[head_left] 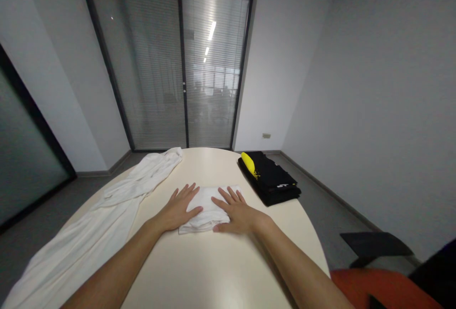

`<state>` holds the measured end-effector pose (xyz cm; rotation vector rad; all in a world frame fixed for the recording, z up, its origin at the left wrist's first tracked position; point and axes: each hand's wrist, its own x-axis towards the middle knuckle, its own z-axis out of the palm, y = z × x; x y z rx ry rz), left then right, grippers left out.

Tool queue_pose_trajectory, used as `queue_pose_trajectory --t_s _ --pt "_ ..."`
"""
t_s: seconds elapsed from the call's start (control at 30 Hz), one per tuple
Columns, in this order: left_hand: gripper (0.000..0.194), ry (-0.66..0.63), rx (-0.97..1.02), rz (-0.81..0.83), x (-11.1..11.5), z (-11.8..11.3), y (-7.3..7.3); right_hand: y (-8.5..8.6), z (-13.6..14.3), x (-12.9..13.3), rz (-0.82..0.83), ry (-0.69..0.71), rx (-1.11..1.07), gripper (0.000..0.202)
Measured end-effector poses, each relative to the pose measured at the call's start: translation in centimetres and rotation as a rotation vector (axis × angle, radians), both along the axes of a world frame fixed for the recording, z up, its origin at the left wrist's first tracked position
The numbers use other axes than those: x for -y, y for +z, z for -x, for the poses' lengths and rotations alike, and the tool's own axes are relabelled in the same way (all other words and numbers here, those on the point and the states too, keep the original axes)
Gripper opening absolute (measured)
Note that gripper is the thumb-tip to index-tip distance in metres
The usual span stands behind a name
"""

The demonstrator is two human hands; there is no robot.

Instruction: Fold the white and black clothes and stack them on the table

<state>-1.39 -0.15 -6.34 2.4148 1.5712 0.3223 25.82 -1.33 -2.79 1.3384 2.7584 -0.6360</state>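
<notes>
You have the pale round-ended table point(199, 271) spread out below you, the largest thing near you. Along its left side runs the long white garment point(103, 218), loosely laid and wrinkled, from the near left corner to the far edge. At the far right of the table sits the stack of folded black clothes point(272, 176), with a yellow patch point(249, 162) on its left part and small white marking near its right end.

Smaller than these is the folded white cloth point(208, 210), lying flat at the middle of the table, between the garment and the stack and apart from both. Your left hand point(178, 208) lies on its left side, fingers open and spread, pointing away from you, thumb reaching in over the cloth. Your right hand point(235, 211) lies on its right side, fingers also open and fanned across the top, thumb at the near right corner. The cloth shows between your two hands, its layered near edge toward you; neither hand grips it.
</notes>
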Motion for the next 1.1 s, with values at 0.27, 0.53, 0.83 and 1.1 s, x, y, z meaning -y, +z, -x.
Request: queue_pose_trajectory --t_s 0.27,0.53,0.83,1.1 --pt "0.057 0.125 0.149 -0.181 0.3 -0.8 -0.1 -1.3 -0.8 -1.4 -0.154 -0.095 -0.028 0.089" --pt "0.04 -0.102 0.105 -0.203 1.3 -0.9 1.2 0.1 -5.2 -3.3 -0.302 0.012 -0.115 0.066" --pt "0.034 -0.362 0.17 -0.245 2.5 -2.2 2.5 -0.3 -1.8 -2.7 -0.42 -0.674 -0.005 0.039" --pt "0.025 -0.482 0.309 -0.22 4.2 -4.3 3.1 0.5 -1.1 -2.5 -0.058 -0.779 -0.088 0.066"
